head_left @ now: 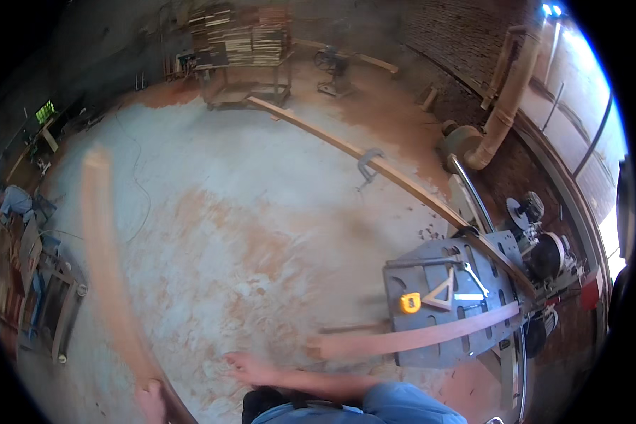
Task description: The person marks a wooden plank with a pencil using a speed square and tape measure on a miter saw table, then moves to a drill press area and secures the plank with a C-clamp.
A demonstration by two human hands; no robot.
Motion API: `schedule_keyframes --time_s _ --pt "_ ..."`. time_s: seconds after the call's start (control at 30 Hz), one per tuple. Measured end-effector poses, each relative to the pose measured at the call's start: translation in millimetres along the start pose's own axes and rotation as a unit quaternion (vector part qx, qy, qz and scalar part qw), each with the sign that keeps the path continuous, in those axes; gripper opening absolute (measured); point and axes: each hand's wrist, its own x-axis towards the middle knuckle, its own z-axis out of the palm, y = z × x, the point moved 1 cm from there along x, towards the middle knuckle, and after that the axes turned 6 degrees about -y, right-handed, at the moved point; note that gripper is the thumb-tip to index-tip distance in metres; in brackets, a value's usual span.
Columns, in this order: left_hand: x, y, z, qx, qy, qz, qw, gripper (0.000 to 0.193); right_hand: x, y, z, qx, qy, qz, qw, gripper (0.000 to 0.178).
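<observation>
My left hand (152,400) is closed around the lower part of a long wooden board (109,268). The board stands up at the left, its far end tilted away and smeared by motion. In front of my body my right hand (249,369) reaches leftward with nothing in it, fingers loosely apart and a little blurred. To the right, another reddish wooden board (417,340) lies on the grey slotted machine table (420,258), one end overhanging toward me. On that table are a yellow tape measure (410,303), a wooden triangle square (442,291) and a wrench (475,280).
A long timber fence (410,185) with a C-clamp (367,166) on it runs from the table across the floor. Saw motors and blades (533,212) sit at the right. A loaded wood rack (240,63) stands behind; timber and a person (18,201) are at the left.
</observation>
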Motion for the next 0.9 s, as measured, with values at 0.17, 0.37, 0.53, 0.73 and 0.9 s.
schedule_keyframes --time_s 0.17,0.37,0.53,0.73,0.9 --pt "58 -69 36 0.151 -0.183 -0.03 0.971 0.049 66 -17 -60 -0.091 0.092 0.092 0.987 0.049" --pt "189 -143 39 0.318 -0.369 -0.005 0.874 0.049 130 34 -90 -0.235 0.157 0.239 0.929 0.051" --pt "305 -234 64 0.36 -0.411 -0.118 0.829 0.071 171 36 -103 -0.2 0.163 0.314 0.914 0.051" --pt "455 -216 103 0.33 -0.395 -0.316 0.797 0.083 266 65 -165 -0.148 0.226 0.355 0.895 0.052" --pt "562 -104 126 0.277 -0.369 -0.221 0.859 0.085 359 90 -242 -0.179 0.238 0.356 0.886 0.052"
